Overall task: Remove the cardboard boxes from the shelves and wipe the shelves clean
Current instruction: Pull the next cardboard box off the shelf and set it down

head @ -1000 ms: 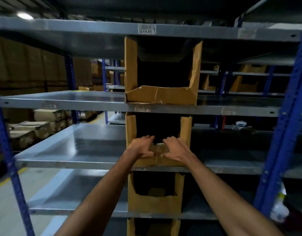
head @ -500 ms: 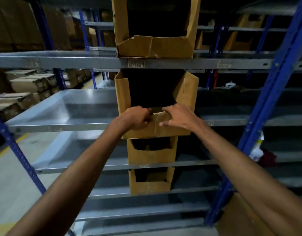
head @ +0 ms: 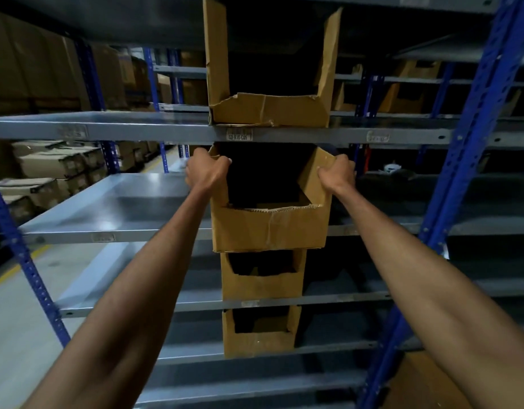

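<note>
The cardboard box (head: 269,222) that the person grips sits at the second visible shelf (head: 113,208) of a grey metal rack, its front face jutting out past the shelf's front lip and hanging over the box below. It is an open-fronted bin with a torn, ragged front edge and a dark inside. The left hand (head: 206,172) curls its fingers over the top of the box's left side wall, the thumb on the outside. The right hand (head: 337,175) clamps the top of the right side wall in the same way, and that wall bends outward under the grip. Both bare forearms reach up from the bottom corners of the view.

Directly above, on the next shelf (head: 107,125), stands a taller box (head: 269,110) with a crumpled front lip, a small label on the shelf edge beneath it. Below the held box two smaller boxes stand one per shelf, the upper one (head: 262,281) and the lower one (head: 259,338), all in a single column. Blue perforated uprights (head: 473,137) frame the rack. Stacked cartons (head: 48,163) fill the racks to the far left across a grey floor aisle.
</note>
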Motion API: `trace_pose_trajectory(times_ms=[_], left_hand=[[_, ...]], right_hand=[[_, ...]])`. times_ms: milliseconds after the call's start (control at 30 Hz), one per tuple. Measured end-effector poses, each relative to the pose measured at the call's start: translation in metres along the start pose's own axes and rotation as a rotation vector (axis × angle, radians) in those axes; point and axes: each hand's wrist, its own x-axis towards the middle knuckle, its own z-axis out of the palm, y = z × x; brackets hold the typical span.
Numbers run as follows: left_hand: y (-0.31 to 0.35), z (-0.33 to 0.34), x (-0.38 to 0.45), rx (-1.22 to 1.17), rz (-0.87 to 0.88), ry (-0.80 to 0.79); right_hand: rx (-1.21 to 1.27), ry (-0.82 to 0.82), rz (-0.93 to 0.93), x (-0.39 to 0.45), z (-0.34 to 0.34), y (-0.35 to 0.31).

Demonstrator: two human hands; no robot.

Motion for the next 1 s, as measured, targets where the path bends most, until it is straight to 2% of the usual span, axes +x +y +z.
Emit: trace_pose_trajectory(times_ms=[167, 400, 633, 767, 900, 1000], left_hand=[[0.004, -0.011, 0.001, 0.202, 0.113, 0.031], [-0.003, -0.033, -0.015, 0.202, 0.228, -0.003], [0.015, -0.081, -0.081, 0.239, 0.239, 0.020], [0.031, -0.110, -0.129, 0.272, 0.189, 0.002], [0.062, -0.144, -0.186, 0.463, 0.081, -0.172], [0.087, -0.166, -0.215, 0.479, -0.032, -0.307]], right_hand=[[-0.050, 0.000, 0.009, -0.010, -0.008, -0.008], [-0.103, 0.035, -0.019, -0.044, -0.027, -0.008], [-0.074, 0.041, -0.055, -0.107, -0.081, -0.004], [-0.065, 0.055, -0.084, -0.154, -0.120, 0.013], [-0.059, 0.053, -0.079, -0.206, -0.161, 0.026], [-0.037, 0.046, -0.078, -0.238, -0.187, 0.031]])
